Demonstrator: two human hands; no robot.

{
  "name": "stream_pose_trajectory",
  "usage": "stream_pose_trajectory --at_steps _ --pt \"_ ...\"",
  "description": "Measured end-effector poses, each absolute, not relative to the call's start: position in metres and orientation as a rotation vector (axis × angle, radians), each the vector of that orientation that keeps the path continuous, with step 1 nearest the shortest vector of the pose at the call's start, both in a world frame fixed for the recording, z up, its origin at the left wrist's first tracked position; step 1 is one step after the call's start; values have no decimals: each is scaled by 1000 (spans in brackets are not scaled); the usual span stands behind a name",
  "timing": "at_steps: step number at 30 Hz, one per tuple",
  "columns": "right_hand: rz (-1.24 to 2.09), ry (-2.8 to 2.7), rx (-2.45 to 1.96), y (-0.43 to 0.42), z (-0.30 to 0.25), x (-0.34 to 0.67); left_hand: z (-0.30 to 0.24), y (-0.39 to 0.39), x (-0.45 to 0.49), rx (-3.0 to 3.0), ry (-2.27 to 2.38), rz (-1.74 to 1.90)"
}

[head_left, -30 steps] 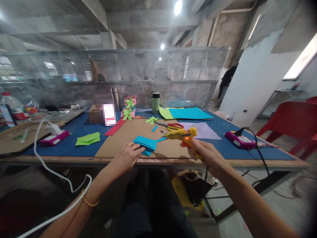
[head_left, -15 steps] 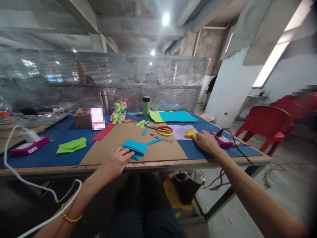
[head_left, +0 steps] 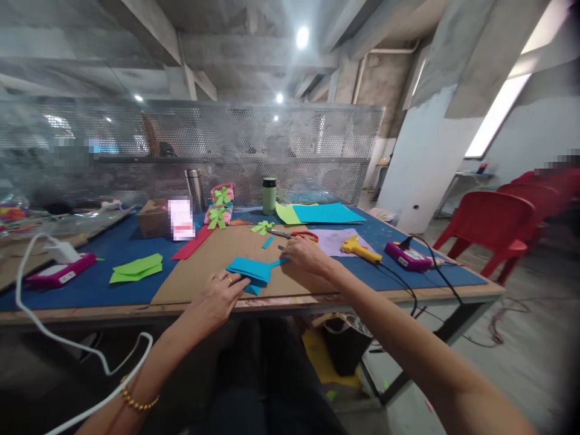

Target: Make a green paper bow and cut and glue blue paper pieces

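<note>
My left hand [head_left: 225,296] has its fingers closed on the near side of a folded blue paper piece [head_left: 249,267], which rests on a cardboard sheet [head_left: 199,275]. From that piece a narrow blue paper strip [head_left: 278,262] sticks out to the right. Its far end meets the curled fingers of my right hand [head_left: 304,257], which partly cover it. Behind that hand lie scissors [head_left: 304,235] with red and yellow handles, partly hidden, and a small loose blue scrap [head_left: 267,242]. Farther right, a yellow glue gun [head_left: 361,248] lies on purple paper [head_left: 335,237].
Two purple power strips [head_left: 408,257] [head_left: 63,270] sit on the blue tabletop, with cables hanging. Green paper [head_left: 136,268], red paper [head_left: 192,243], a green bottle [head_left: 269,196], a steel flask [head_left: 194,188], a cardboard box [head_left: 153,219] and blue sheets [head_left: 330,213] stand or lie around.
My right hand has let go of the glue gun and moved left to the end of the blue strip. The glue gun stays on the purple paper. My left hand keeps its hold.
</note>
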State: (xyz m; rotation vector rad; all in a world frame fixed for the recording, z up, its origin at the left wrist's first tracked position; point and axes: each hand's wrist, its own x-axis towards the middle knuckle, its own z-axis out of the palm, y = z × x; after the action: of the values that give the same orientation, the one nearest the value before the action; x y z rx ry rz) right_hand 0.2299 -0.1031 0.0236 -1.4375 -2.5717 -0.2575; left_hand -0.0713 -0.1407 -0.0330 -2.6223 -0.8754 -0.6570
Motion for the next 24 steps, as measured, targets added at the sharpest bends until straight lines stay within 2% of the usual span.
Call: stream_pose_trajectory --at_steps 5,12,14,20,24 --pt "-318 -2516 -1498 -109 20 230 -30 -143 -70 -2639 -916 -620" --pt "-46 -2286 -1551 -110 23 238 -31 -141 -70 -2657 -926 -606" --pt "116 -2155 -1495 -113 22 241 -33 -140 -71 -2654 -920 -614" --pt "1025 -1708 -1082 -136 21 237 -33 -140 -71 -2643 -930 -620" --pt "1190 -1634 -943 -136 17 225 -30 -140 -71 -2670 -957 -585"
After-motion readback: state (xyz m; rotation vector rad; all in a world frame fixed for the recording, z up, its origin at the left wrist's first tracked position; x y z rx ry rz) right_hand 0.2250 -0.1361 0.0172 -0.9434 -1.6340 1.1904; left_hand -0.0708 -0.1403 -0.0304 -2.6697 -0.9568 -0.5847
